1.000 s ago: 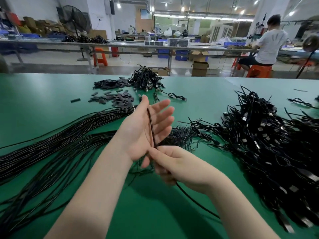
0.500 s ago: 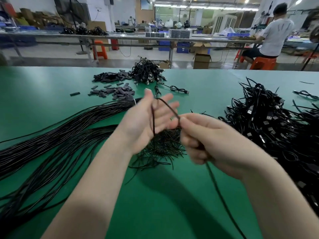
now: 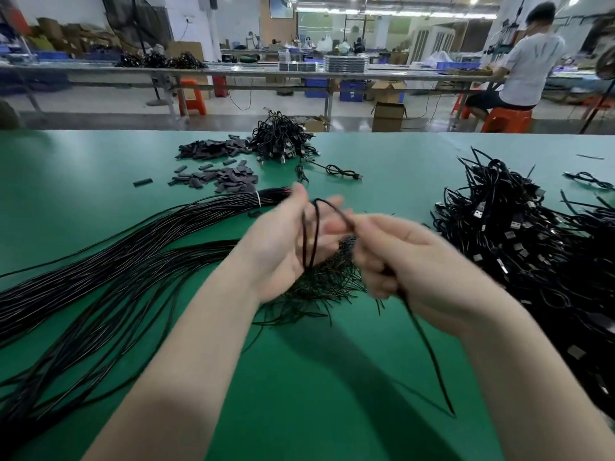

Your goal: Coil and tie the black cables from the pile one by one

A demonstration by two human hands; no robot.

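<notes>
While the left hand (image 3: 283, 241) stands upright above the green table (image 3: 83, 168) with its palm turned inward and its fingers fairly straight, a black cable (image 3: 314, 234) runs in 2 strands down across that palm and loops over the top near the fingertips. From the loop the cable slopes down to the right hand (image 3: 412, 261), whose grip is clenched around it, fingers curled and thumb on top; the hand is blurred, so the exact pinch is hard to read. Below that hand the loose end of the cable hangs down and ends just above the table near the right forearm.

Under both hands lies a small heap of thin black ties (image 3: 319, 287). To the left, a long bundle of straight cables (image 3: 116, 261) stretches across the table, bound by a white band near its far end. To the right sits a big tangled pile of cables (image 3: 532, 247) with plugs showing. Farther back lie dark flat strips (image 3: 226, 181) and a heap of coiled cables (image 3: 283, 138).
</notes>
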